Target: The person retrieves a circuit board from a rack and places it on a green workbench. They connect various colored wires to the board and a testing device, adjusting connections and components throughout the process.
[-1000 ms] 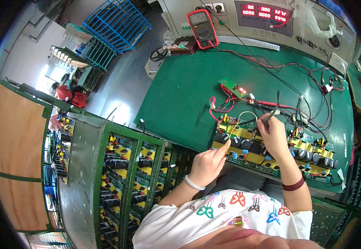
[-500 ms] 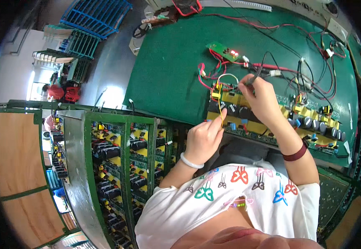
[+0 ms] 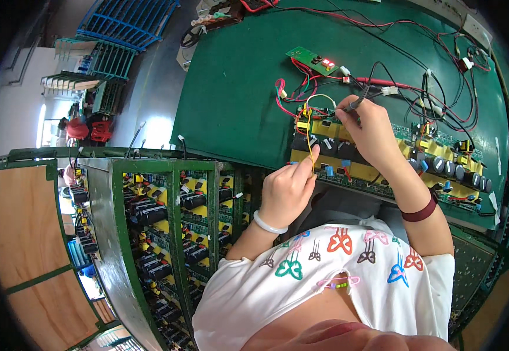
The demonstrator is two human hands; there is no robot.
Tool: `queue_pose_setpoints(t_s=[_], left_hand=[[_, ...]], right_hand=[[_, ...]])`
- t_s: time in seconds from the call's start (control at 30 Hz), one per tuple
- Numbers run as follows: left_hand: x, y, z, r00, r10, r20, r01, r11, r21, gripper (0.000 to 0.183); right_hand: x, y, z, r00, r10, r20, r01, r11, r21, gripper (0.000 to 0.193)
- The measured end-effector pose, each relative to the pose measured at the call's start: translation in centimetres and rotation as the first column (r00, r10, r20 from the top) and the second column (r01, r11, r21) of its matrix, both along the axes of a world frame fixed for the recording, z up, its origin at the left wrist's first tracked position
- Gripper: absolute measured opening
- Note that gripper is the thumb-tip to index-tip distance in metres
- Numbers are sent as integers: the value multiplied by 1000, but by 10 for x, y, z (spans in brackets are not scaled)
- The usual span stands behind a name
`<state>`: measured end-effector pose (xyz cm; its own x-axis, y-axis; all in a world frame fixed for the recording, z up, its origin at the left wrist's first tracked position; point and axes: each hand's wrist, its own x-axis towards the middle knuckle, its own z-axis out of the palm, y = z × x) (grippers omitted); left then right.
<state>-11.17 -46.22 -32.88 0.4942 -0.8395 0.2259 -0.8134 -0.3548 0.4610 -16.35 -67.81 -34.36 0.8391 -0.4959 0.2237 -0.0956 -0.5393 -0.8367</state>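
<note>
A long circuit board (image 3: 400, 153) with yellow parts and black cylindrical capacitors lies along the near edge of the green bench. My right hand (image 3: 368, 126) is over its left half, fingertips pinched on the thick end of a black lead (image 3: 357, 102); the lead's tip is hidden by the fingers. My left hand (image 3: 289, 190) is at the board's near left edge, index finger stretched toward the board. A thin yellow wire (image 3: 309, 137) runs down between its finger and thumb. Behind, a small green display board (image 3: 308, 58) shows lit red digits and is wired with several coloured leads.
Red and black cables (image 3: 409, 85) with white connectors tangle across the green bench (image 3: 237, 88). To the left stands a green metal rack (image 3: 175, 222) filled with similar boards. A blue wire rack (image 3: 127, 23) is farther off, and a person in red (image 3: 77, 128) is in the background.
The whole view has shifted slightly. Both hands keep nearly the same places and grips on the yellow wire and black lead; the display stays lit.
</note>
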Motion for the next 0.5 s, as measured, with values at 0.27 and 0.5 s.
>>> queue_pose_setpoints(t_s=[0.27, 0.5], left_hand=[[-1, 1, 1, 1000, -3, 20, 3, 1000, -12, 59], [-2, 2, -2, 1000, 8, 13, -8, 1000, 15, 61]], right_hand=[[2, 1, 0, 1000, -7, 12, 7, 1000, 4, 12], [3, 2, -4, 999, -23, 37, 23, 1000, -8, 12]])
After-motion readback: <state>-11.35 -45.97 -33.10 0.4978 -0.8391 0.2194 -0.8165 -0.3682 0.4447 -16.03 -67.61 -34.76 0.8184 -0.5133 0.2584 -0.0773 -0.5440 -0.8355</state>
